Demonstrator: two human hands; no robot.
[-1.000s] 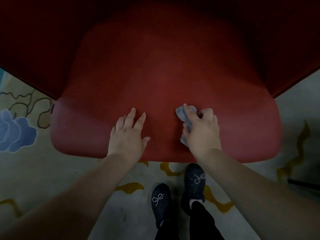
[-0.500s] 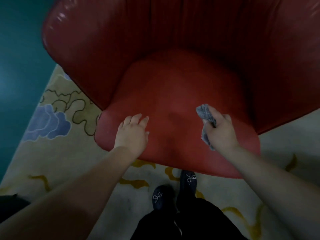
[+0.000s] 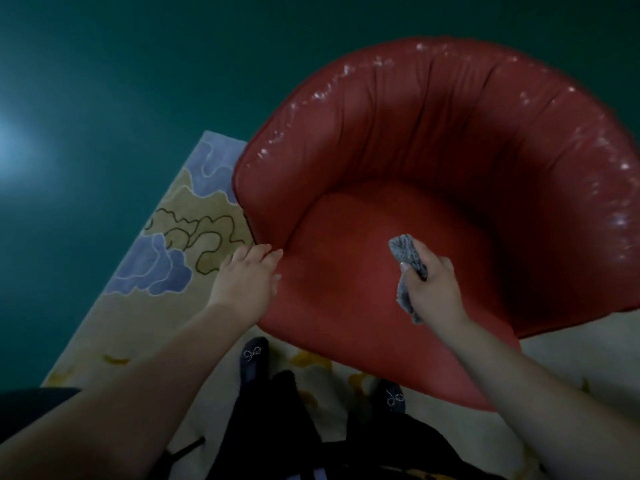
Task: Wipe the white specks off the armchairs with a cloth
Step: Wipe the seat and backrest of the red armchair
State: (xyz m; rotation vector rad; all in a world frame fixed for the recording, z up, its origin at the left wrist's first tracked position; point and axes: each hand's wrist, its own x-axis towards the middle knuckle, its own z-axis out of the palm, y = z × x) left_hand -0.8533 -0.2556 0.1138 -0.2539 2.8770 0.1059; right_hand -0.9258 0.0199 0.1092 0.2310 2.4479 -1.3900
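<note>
The grey cloth [image 3: 408,263] is bunched in the right hand [image 3: 433,289], fingers curled round its middle. One wad sticks out above the knuckles and a tail hangs below the heel of the hand. The cloth sits over the centre of the seat cushion [image 3: 346,271]; contact between cloth and cushion cannot be confirmed from this view.

The left hand [image 3: 244,282] lies at the front left corner of the seat, fingers straight and close together, tips pointing toward the seam where the cushion meets the left arm of the chair. It holds nothing. Both forearms are bare and extend forward from the lower edge of the view.

The red armchair [image 3: 433,150] is a tub shape with a gathered, glossy back. White specks [image 3: 277,138] run along the top rim of the back and both arms; the densest patches show on the left rim and far right rim. The seat cushion shows no clear specks.

The chair stands on a cream rug [image 3: 166,306] with blue cloud shapes, brown outlines and yellow marks. Beyond the rug, the floor [image 3: 104,81] is dark teal, with a bright glare at far left. Two dark shoes [image 3: 254,362] with small bow trims stand on the rug before the chair.
</note>
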